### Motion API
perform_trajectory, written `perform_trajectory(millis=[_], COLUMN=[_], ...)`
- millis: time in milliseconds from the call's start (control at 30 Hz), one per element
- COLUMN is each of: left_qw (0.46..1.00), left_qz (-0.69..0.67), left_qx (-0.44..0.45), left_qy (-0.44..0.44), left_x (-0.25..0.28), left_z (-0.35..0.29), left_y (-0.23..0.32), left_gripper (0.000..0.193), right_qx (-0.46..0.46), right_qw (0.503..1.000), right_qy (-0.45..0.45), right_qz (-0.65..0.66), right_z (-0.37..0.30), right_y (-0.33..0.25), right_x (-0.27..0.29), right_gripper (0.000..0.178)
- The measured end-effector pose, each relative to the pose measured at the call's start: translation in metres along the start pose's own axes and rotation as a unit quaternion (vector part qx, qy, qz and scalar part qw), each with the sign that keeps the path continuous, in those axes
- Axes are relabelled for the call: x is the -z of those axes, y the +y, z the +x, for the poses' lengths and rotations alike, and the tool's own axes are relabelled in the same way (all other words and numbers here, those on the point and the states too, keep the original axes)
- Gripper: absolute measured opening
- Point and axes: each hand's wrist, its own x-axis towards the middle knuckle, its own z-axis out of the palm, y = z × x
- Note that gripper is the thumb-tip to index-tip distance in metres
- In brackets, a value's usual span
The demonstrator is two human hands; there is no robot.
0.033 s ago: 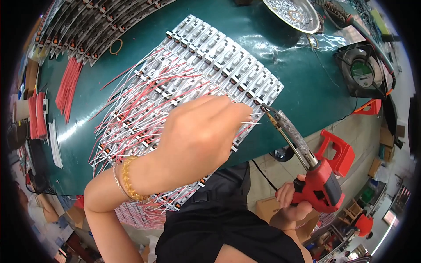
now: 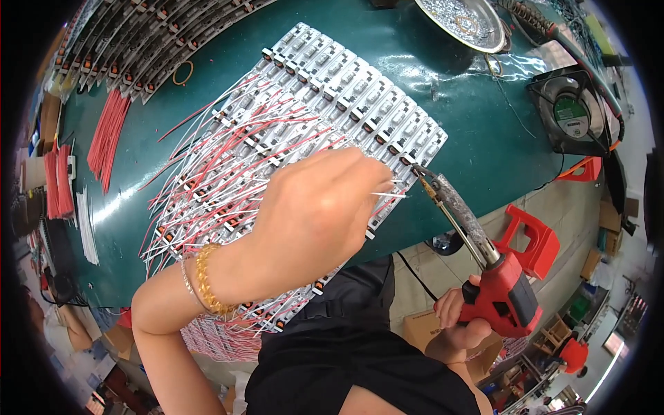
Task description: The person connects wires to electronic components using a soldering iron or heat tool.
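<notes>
Rows of small silver-grey circuit boards (image 2: 370, 86) with black and orange parts lie joined on the green table (image 2: 470, 138). Many red and white wires (image 2: 228, 155) fan leftward from them. My left hand (image 2: 315, 200) is closed over the boards, pinching a white wire (image 2: 393, 195) whose ends poke out past the fingers; the fingertips are partly hidden. In my right hand (image 2: 462, 319), fingers wrap the red-and-black handle of a soldering gun (image 2: 503, 290). Its dark tip reaches the board at the right end of the row, close to the left fingertips; whether it touches I cannot tell.
Bundles of red wires (image 2: 108, 138) and white wires (image 2: 87, 228) lie at left, below stacked board panels (image 2: 149, 41). A metal dish (image 2: 499, 45) of silvery bits stands at the back. Right are a black fan (image 2: 570, 114) and a red stand (image 2: 536, 242) beyond the table edge.
My left hand and the white wire ends have shifted very slightly left. The soldering gun stays almost in place.
</notes>
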Motion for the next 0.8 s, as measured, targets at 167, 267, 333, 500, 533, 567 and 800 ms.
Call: perform_trajectory(millis=[167, 267, 333, 500, 533, 567, 800], left_qw=[0.998, 0.995, 0.994, 0.992, 0.992, 0.992, 0.991], left_qz=[0.056, 0.094, 0.105, 0.124, 0.126, 0.122, 0.129], left_qx=[0.026, 0.008, 0.005, -0.016, -0.017, -0.019, -0.021], left_qy=[0.018, 0.019, 0.021, 0.026, 0.026, 0.026, 0.012], left_x=[-0.01, -0.012, -0.012, -0.012, -0.013, -0.014, -0.014], left_z=[0.0, -0.001, -0.002, 0.0, -0.001, -0.001, -0.003], left_y=[-0.002, -0.003, -0.003, -0.003, -0.003, -0.003, -0.005], left_gripper=[0.01, 0.013, 0.014, 0.015, 0.015, 0.015, 0.016], right_qx=[-0.027, -0.086, -0.131, -0.009, -0.008, -0.003, 0.042], right_qw=[0.999, 0.995, 0.991, 0.934, 0.934, 0.946, 0.992], right_qy=[-0.036, -0.025, -0.026, -0.017, -0.017, -0.014, -0.006], right_qz=[-0.028, -0.045, -0.03, -0.357, -0.356, -0.323, -0.121], right_z=[-0.01, -0.009, -0.01, -0.038, -0.037, -0.033, -0.017], right_y=[0.006, -0.001, -0.001, 0.026, 0.025, 0.021, 0.018], right_x=[0.01, 0.009, 0.011, 0.043, 0.043, 0.04, 0.019], right_gripper=[0.09, 0.075, 0.068, 0.072, 0.072, 0.072, 0.087])
